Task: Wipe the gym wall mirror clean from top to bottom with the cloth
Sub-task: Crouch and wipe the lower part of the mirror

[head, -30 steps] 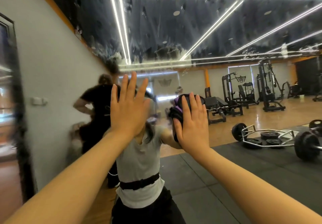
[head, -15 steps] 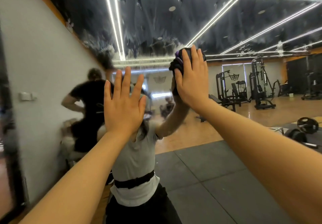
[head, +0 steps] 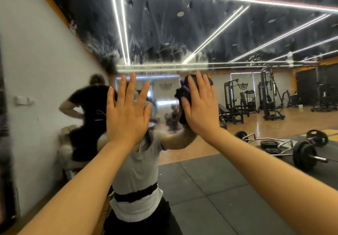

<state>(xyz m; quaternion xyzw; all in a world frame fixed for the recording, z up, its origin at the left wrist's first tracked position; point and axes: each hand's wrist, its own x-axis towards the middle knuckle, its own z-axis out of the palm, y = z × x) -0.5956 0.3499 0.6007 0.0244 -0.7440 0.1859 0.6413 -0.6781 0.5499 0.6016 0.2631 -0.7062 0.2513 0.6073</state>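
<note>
On mirror (head: pixel 182 24): two hands (head: pixel 128 114) (head: pixel 200 106), one cloth (head: pixel 184 90)

Open mirror (head: pixel 201 24) above and right of the right hand (head: pixel 201 110); left hand (head: pixel 128 116) flat just left, narrow gap between.

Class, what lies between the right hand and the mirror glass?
A dark purple cloth, pressed by the right hand against the mirror, head view.
</note>
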